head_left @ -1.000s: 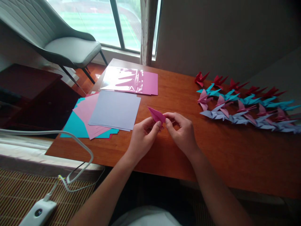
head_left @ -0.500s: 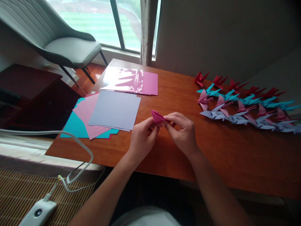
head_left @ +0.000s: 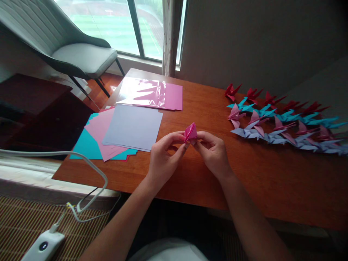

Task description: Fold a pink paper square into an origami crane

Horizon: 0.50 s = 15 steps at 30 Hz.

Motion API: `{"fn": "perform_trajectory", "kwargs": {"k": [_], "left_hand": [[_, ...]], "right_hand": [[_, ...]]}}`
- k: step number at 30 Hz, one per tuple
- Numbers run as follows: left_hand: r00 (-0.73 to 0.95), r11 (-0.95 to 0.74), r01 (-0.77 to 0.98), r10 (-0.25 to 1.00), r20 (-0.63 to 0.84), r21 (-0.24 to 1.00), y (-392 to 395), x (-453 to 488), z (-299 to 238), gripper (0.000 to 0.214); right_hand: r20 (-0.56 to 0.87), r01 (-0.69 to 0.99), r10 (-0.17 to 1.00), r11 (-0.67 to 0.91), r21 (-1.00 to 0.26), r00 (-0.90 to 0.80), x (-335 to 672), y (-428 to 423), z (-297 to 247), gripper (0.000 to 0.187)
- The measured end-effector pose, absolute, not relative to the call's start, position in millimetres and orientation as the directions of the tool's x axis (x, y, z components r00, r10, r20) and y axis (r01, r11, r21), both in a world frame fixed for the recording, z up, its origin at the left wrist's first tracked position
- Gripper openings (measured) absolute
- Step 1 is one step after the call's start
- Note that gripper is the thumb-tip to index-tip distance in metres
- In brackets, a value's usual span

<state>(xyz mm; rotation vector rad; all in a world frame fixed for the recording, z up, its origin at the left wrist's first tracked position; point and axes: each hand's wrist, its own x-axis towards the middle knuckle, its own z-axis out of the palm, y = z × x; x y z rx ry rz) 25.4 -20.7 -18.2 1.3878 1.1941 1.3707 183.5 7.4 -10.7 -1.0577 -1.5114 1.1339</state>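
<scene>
A small folded pink paper piece [head_left: 190, 132] is pinched between both hands above the wooden table [head_left: 206, 166]. My left hand [head_left: 163, 159] grips its left side with thumb and fingers closed. My right hand [head_left: 212, 152] pinches its right side. The piece stands up, pointing away from me. Left of the hands lies a stack of flat paper sheets [head_left: 127, 127], lavender on top, pink and teal beneath.
Rows of finished paper cranes [head_left: 274, 116] in red, teal, pink and lavender line the table's right side. A pink paper pack in clear wrap [head_left: 149, 93] lies at the back. A grey chair [head_left: 70, 47] stands by the window. A white cable and device [head_left: 46, 244] hang at lower left.
The pink piece has turned from lying pointed left to standing upright between the fingertips. Both hands shifted slightly right and closer together.
</scene>
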Motion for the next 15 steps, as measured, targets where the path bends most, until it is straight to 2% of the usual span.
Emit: {"fn": "perform_trajectory", "kwargs": {"k": [8, 11, 15], "left_hand": [[-0.146, -0.183, -0.024, 0.973, 0.178, 0.983, -19.1, 25.8, -15.3, 0.018], [-0.137, -0.133, -0.088, 0.983, 0.121, 0.987, -18.7, 25.0, -14.9, 0.025], [-0.107, -0.096, -0.116, 0.991, 0.084, 0.989, -18.5, 23.4, -14.5, 0.019]], "right_hand": [[0.157, 0.084, 0.965, 0.178, -0.980, -0.208, 183.2, 7.7, -11.4, 0.013], [0.148, 0.084, 0.966, 0.169, -0.982, -0.213, 182.8, 7.5, -12.4, 0.013], [0.127, 0.095, 0.967, 0.151, -0.984, -0.220, 183.2, 6.7, -12.5, 0.013]]}}
